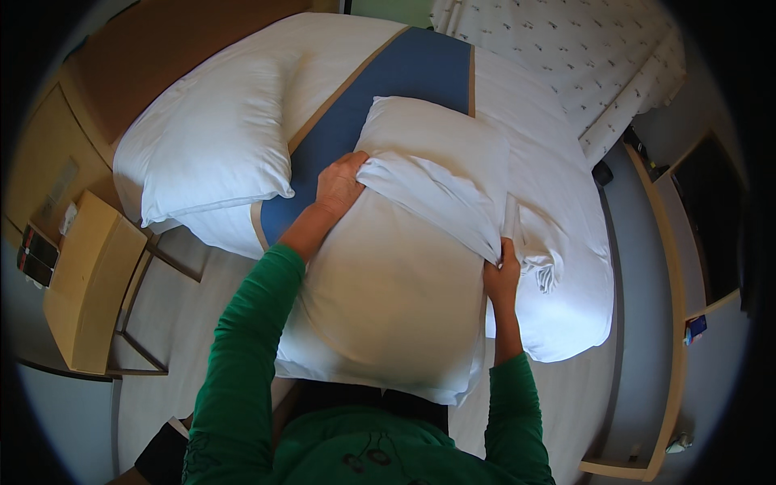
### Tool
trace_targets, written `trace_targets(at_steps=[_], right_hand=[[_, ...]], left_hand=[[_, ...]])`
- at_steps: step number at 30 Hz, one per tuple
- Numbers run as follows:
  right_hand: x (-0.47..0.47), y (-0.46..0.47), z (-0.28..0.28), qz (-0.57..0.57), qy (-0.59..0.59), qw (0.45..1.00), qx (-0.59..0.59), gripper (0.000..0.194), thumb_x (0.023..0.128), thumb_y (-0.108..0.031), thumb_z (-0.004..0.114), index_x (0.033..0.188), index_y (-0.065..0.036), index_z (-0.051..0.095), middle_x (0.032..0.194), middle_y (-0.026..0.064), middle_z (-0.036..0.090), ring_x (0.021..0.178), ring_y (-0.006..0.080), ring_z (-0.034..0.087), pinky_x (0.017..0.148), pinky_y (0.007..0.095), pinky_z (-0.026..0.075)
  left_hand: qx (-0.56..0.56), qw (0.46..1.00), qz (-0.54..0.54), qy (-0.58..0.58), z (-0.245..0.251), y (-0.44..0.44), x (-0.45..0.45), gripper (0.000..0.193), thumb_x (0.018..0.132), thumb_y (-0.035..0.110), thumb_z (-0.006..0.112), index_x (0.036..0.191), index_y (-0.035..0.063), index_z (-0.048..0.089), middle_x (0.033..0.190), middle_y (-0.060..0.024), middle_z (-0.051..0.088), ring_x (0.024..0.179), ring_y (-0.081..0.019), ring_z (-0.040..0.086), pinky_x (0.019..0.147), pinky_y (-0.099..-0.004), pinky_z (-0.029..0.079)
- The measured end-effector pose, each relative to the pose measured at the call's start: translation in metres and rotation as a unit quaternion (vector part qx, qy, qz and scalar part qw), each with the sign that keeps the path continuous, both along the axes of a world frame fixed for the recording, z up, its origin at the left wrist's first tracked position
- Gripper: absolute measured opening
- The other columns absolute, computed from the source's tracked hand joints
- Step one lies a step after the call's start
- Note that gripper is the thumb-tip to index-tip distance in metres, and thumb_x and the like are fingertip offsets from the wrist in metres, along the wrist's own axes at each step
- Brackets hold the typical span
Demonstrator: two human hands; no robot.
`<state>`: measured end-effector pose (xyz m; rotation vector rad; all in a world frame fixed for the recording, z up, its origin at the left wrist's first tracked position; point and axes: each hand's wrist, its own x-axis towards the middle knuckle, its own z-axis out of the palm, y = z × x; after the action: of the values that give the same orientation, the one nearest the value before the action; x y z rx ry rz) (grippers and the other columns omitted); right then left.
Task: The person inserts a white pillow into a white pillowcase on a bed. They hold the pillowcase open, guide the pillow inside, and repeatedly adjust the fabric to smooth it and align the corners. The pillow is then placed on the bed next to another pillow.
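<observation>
A white pillow (433, 124) lies in front of me across the near edge of the bed, its far end bare. A white pillowcase (394, 285) covers its near part, and the case's open edge runs slantwise over the pillow. My left hand (341, 182) grips that edge at the left side. At the right side my right hand (504, 273) pinches the edge's other corner. Another white pillow (218, 145) rests on the bed to the left, partly over a blue bed runner (388, 79) with tan borders. Crumpled white cloth (542, 248) lies just right of my right hand.
The bed (564, 327) has a white cover and a brown headboard (176, 54) at the upper left. A wooden desk (91, 291) with metal legs stands left. A patterned curtain (545, 36) hangs at the upper right. Along the right wall are a wooden-edged unit (673, 291) and a dark screen (709, 212).
</observation>
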<state>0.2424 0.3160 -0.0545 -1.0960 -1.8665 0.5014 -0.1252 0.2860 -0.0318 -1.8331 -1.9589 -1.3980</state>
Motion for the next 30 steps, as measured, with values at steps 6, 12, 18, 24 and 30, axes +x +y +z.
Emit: trace_targets(at_steps=[6, 12, 18, 24, 30], right_hand=[[-0.068, -0.039, 0.083, 0.139, -0.145, 0.967, 0.159, 0.086, 0.076, -0.009, 0.079, 0.152, -0.002, 0.041, 0.145, 0.0243, 0.051, 0.132, 0.0427, 0.047, 0.112, 0.0497, 0.035], [-0.189, -0.028, 0.083, 0.176, -0.398, 0.874, 0.217, 0.096, 0.071, -0.034, 0.089, 0.151, -0.006, 0.044, 0.145, 0.0199, 0.052, 0.130, 0.0380, 0.048, 0.112, 0.0498, 0.033], [-0.195, 0.001, 0.066, 0.081, -0.326, 0.862, 0.380, 0.093, 0.071, -0.029, 0.087, 0.151, -0.008, 0.045, 0.128, 0.0157, 0.058, 0.117, 0.0343, 0.054, 0.102, 0.0480, 0.040], [-0.192, 0.011, 0.054, 0.117, -0.409, 0.850, 0.311, 0.077, 0.069, -0.015, 0.084, 0.140, -0.008, 0.056, 0.118, 0.0131, 0.059, 0.109, 0.0328, 0.056, 0.092, 0.0462, 0.045], [-0.194, 0.015, 0.048, 0.139, -0.394, 0.838, 0.351, 0.025, 0.082, -0.009, 0.062, 0.107, -0.007, 0.061, 0.096, 0.0119, 0.064, 0.088, 0.0300, 0.063, 0.077, 0.0440, 0.050]], left_hand=[[-0.105, 0.974, -0.055, -0.191, 0.012, -0.051, 0.005, 0.040, 0.081, 0.011, 0.077, 0.120, 0.0133, 0.066, 0.112, -0.0145, 0.072, 0.101, -0.0320, 0.070, 0.089, -0.0385, 0.054], [-0.051, 0.962, 0.027, -0.268, -0.002, -0.141, 0.007, 0.071, 0.083, 0.024, 0.083, 0.144, 0.0106, 0.049, 0.129, -0.0251, 0.064, 0.118, -0.0390, 0.063, 0.100, -0.0441, 0.049], [-0.182, 0.928, 0.265, -0.190, -0.056, -0.266, 0.052, 0.071, 0.090, 0.043, 0.074, 0.137, -0.0057, 0.051, 0.123, -0.0287, 0.065, 0.112, -0.0418, 0.063, 0.096, -0.0498, 0.047], [-0.228, 0.928, 0.265, -0.127, -0.069, -0.291, 0.089, 0.063, 0.095, 0.050, 0.066, 0.125, -0.0043, 0.055, 0.096, -0.0198, 0.073, 0.094, -0.0393, 0.068, 0.096, -0.0464, 0.041], [-0.291, 0.892, 0.264, -0.225, -0.062, -0.271, 0.109, 0.037, 0.099, 0.039, 0.065, 0.105, 0.0025, 0.062, 0.092, -0.0245, 0.070, 0.084, -0.0348, 0.068, 0.077, -0.0425, 0.051]])
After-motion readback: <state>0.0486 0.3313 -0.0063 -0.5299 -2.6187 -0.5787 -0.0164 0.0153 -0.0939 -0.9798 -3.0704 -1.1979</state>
